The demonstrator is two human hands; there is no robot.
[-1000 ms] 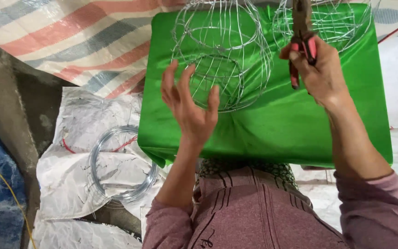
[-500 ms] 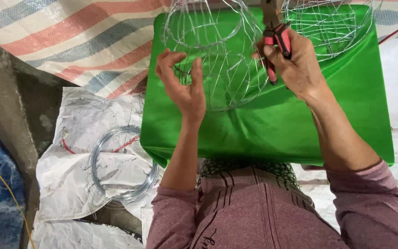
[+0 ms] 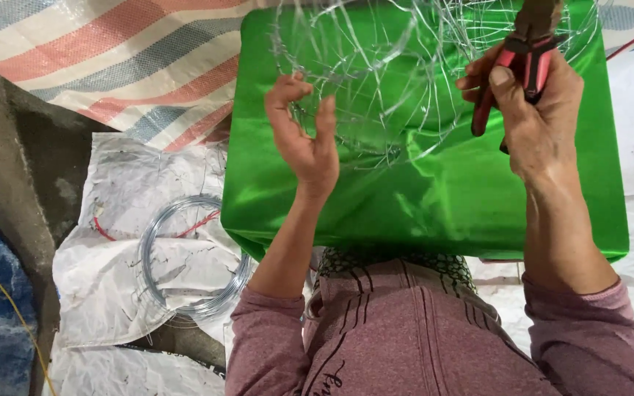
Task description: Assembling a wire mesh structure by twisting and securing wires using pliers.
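At lower left a wire coil (image 3: 194,257) lies on white sacking (image 3: 111,242). Since a second ago, the left hand (image 3: 304,139) has curled from spread fingers to pinching the wire frame (image 3: 376,81), centre top over the green sheet (image 3: 420,183). The right hand (image 3: 533,110) stays clenched round red-handled pliers (image 3: 526,62), now lowered nearer the frame.

One pair of red-handled pliers (image 3: 526,62), one wire frame (image 3: 376,81), one green sheet (image 3: 420,191), one wire coil (image 3: 192,257) lying left of the fingers, two hands.

I see a bare concrete floor (image 3: 16,154) at left, a red, blue and white striped tarpaulin (image 3: 97,51) spread above it, and white woven sacking (image 3: 111,293) below.
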